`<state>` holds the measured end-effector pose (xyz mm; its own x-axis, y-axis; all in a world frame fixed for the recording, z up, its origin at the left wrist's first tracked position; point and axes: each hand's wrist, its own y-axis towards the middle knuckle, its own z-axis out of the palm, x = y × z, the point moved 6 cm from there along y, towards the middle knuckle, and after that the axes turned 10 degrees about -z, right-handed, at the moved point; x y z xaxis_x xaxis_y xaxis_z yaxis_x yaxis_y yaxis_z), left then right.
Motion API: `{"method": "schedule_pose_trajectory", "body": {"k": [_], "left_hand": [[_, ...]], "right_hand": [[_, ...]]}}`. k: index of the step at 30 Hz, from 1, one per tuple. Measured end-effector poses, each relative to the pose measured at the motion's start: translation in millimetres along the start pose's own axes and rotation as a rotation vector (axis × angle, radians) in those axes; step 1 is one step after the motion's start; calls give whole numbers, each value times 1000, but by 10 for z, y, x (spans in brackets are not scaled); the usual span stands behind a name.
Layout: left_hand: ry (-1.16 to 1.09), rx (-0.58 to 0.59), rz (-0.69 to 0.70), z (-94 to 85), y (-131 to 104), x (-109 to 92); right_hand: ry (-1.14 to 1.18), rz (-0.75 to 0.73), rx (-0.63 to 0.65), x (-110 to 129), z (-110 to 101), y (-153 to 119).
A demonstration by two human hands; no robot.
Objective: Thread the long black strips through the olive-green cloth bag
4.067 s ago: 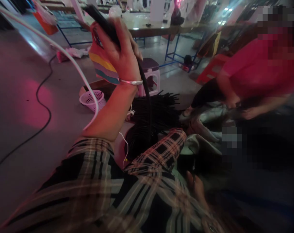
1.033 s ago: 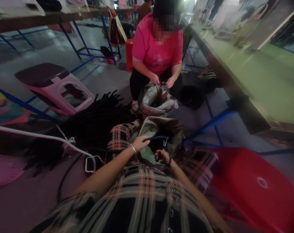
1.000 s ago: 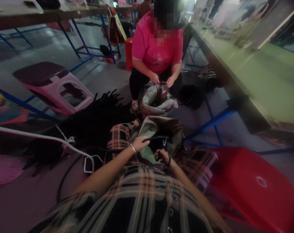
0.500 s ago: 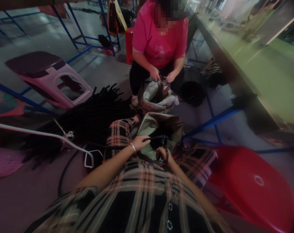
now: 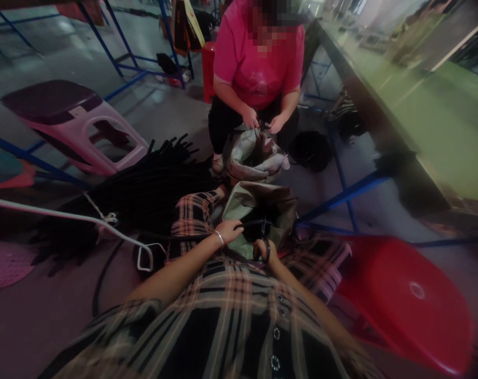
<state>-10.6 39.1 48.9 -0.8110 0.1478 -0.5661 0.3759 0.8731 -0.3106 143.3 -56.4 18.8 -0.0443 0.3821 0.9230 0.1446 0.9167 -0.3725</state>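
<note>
My left hand (image 5: 228, 231) is closed around a long black tube (image 5: 251, 225), whose free end sticks out to the right over an open sack (image 5: 239, 202). The rest of the tube trails left across my plaid-covered leg. In my right hand (image 5: 266, 249) I grip black-handled scissors (image 5: 267, 253), fingers in the loops. Their blades point up and away from me, at the tube near its end; whether they are parted I cannot make out. Dark contents inside the sack are too dim to name.
Opposite me a person in a pink shirt (image 5: 258, 68) works over another pale sack (image 5: 242, 152). Left lies a bundle of black tubes (image 5: 144, 184), beside a pink-and-purple stool (image 5: 57, 105). A red stool (image 5: 412, 305) and a green-topped table (image 5: 432, 126) stand right.
The view has shifted slightly. My left hand still grips the tube and my right the scissors, both in nearly the same place over the sack.
</note>
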Motion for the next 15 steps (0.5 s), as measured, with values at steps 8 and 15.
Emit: {"method": "schedule_pose_trajectory", "body": {"k": [8,15], "left_hand": [[-76,41,-17,140,18,89],[-40,79,-76,242,44,208]], "right_hand": [[-5,13,-50,-231,5,87],[11,93,-175,-398,-69,200]]}}
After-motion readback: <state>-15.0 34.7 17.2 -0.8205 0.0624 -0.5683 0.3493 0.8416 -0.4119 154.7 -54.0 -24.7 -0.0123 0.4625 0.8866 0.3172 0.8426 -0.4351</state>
